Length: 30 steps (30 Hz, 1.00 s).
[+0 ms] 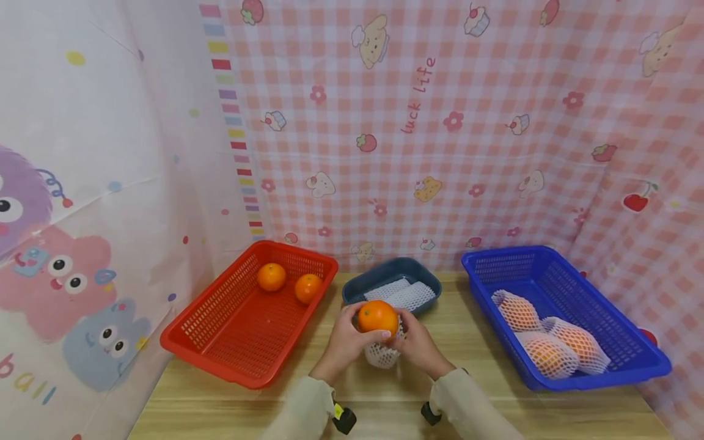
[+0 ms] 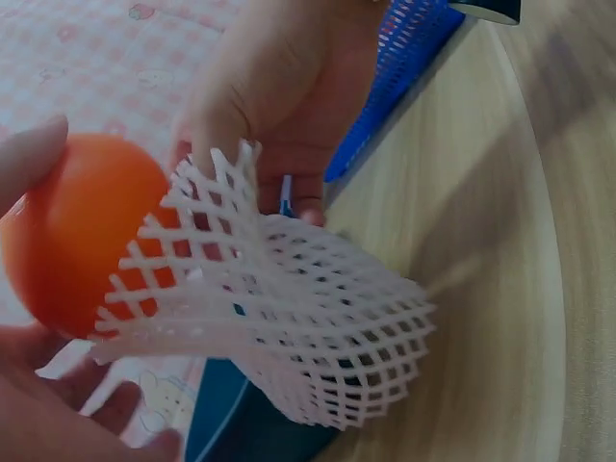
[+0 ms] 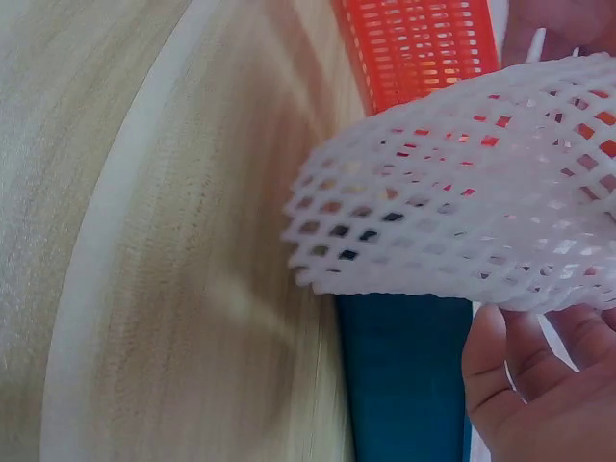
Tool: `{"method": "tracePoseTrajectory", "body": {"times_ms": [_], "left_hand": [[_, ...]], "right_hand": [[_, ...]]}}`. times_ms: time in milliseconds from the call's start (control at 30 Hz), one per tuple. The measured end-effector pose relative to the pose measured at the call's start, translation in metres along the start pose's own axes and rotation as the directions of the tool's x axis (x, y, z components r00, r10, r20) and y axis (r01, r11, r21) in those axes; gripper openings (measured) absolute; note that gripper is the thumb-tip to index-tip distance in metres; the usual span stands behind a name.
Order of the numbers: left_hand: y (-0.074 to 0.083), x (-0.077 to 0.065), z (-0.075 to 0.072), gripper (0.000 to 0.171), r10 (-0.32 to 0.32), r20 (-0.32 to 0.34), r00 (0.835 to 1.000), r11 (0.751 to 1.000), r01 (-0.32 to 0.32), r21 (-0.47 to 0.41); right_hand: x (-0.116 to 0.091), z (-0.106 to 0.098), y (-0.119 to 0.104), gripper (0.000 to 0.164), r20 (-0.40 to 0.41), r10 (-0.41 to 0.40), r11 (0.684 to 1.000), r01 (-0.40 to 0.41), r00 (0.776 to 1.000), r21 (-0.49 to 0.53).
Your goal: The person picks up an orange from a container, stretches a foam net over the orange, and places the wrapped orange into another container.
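Note:
Above the table's middle, my left hand [image 1: 343, 335] holds a bare orange [image 1: 377, 318] between thumb and fingers. My right hand [image 1: 417, 343] grips a white foam net sleeve [image 2: 327, 318] from the other side. The sleeve's spread mouth overlaps the lower side of the orange [image 2: 87, 231] in the left wrist view, and its other end hangs loose below. Fingers [image 3: 529, 371] of the right hand lie along the sleeve [image 3: 433, 192] in the right wrist view.
On the left stands a red basket [image 1: 242, 386] with two bare oranges [image 1: 272, 277]. Behind my hands, a dark teal tray [image 1: 352, 286] has flat foam sleeves [image 1: 412, 296] in it. A blue basket [image 1: 566, 384] on the right has three net-covered oranges [image 1: 550, 355]. Patterned cloth hangs behind.

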<state>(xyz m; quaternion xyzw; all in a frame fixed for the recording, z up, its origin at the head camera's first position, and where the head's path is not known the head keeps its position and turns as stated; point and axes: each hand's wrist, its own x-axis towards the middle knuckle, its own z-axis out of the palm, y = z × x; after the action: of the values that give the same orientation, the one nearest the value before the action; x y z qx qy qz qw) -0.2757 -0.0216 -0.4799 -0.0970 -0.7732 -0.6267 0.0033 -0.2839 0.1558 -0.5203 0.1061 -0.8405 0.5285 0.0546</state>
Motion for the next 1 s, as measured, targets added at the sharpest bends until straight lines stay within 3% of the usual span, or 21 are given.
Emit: {"method": "tracePoseTrajectory", "body": {"times_ms": [167, 367, 433, 533, 633, 700, 833, 1000], "left_hand": [[-0.005, -0.002, -0.004, 0.07, -0.032, 0.089, 0.996, 0.998, 0.037, -0.053], [-0.01, -0.002, -0.01, 0.066, -0.092, 0.214, 0.973, 0.976, 0.131, -0.175], [-0.013, -0.002, -0.012, 0.068, -0.114, 0.236, 0.965, 0.968, 0.161, -0.193], [-0.016, -0.003, -0.013, 0.074, -0.12, 0.239, 0.963, 0.97, 0.166, -0.18], [-0.018, -0.003, -0.013, 0.088, -0.11, 0.223, 0.969, 0.981, 0.142, -0.135], [-0.018, -0.004, -0.012, 0.099, -0.112, 0.2, 0.973, 0.987, 0.132, -0.086], [-0.019, -0.007, -0.011, 0.107, -0.128, 0.155, 0.98, 0.992, 0.13, 0.0], [-0.022, -0.009, -0.009, 0.092, -0.083, 0.119, 0.989, 0.995, 0.075, 0.067]], "right_hand": [[0.0, 0.0, -0.001, 0.067, -0.006, -0.037, 0.999, 0.037, 0.999, 0.038], [-0.004, -0.001, -0.003, 0.082, -0.008, -0.073, 0.991, 0.074, 0.997, 0.109], [-0.005, -0.001, -0.003, 0.076, -0.032, -0.083, 0.992, 0.085, 0.996, 0.096], [-0.007, 0.0, -0.003, 0.052, -0.112, -0.094, 0.996, 0.094, 0.989, -0.01], [-0.007, 0.0, -0.003, 0.023, -0.217, -0.134, 0.983, 0.103, 0.967, -0.15], [-0.007, 0.001, -0.006, 0.013, -0.272, -0.182, 0.971, 0.129, 0.945, -0.202], [-0.008, 0.003, -0.016, 0.011, -0.318, -0.313, 0.942, 0.249, 0.895, -0.225], [-0.013, 0.009, -0.029, 0.014, -0.291, -0.473, 0.88, 0.429, 0.832, -0.203]]}}
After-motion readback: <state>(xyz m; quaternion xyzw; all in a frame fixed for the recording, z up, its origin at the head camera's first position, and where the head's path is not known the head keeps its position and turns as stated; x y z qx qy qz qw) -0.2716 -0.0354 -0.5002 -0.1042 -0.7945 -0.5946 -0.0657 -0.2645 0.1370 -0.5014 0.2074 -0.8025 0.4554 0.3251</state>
